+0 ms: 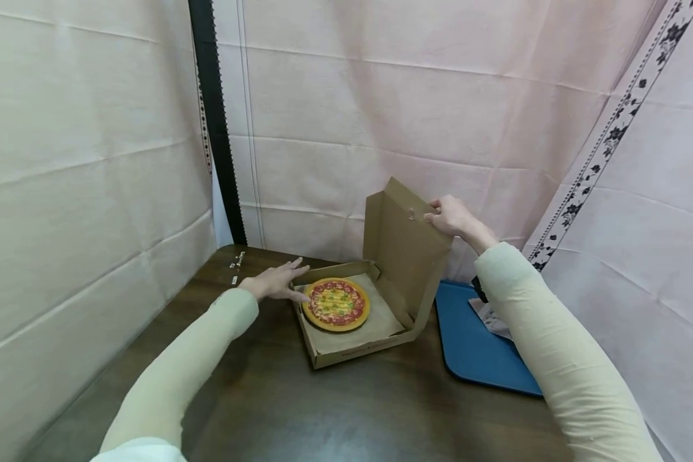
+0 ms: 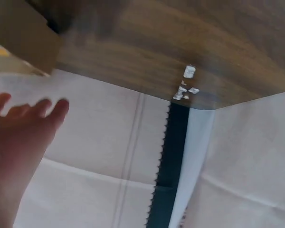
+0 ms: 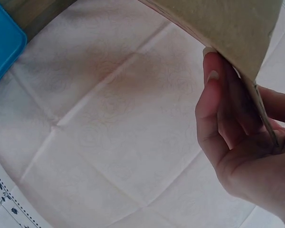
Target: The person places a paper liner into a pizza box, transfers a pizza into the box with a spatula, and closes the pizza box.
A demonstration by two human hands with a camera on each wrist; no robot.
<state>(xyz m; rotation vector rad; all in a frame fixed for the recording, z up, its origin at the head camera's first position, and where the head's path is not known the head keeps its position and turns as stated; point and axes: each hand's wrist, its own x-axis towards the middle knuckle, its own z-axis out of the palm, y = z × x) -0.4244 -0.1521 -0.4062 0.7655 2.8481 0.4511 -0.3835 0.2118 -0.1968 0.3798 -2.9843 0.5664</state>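
Note:
A cardboard pizza box point(image 1: 365, 350) lies on the table with its lid point(image 1: 407, 247) raised. Inside it a round pizza point(image 1: 336, 304) with red and yellow topping rests on paper, toward the left side. My right hand point(image 1: 453, 217) grips the lid's upper right edge; in the right wrist view, the thumb and fingers of that hand point(image 3: 242, 156) lie on opposite sides of the cardboard point(image 3: 228, 28). At the box's left side, my left hand point(image 1: 274, 281) is spread, the thumb beside the pizza's rim. The left wrist view shows its fingers extended near a box corner point(image 2: 26, 40).
On the right a blue tray point(image 1: 468, 350) sits on the table, partly hidden by my right arm, with a folded paper item point(image 1: 493, 319) on it. Small white scraps point(image 1: 235, 280) mark the table's back left corner. Pale cloth point(image 1: 381, 96) hangs around the table.

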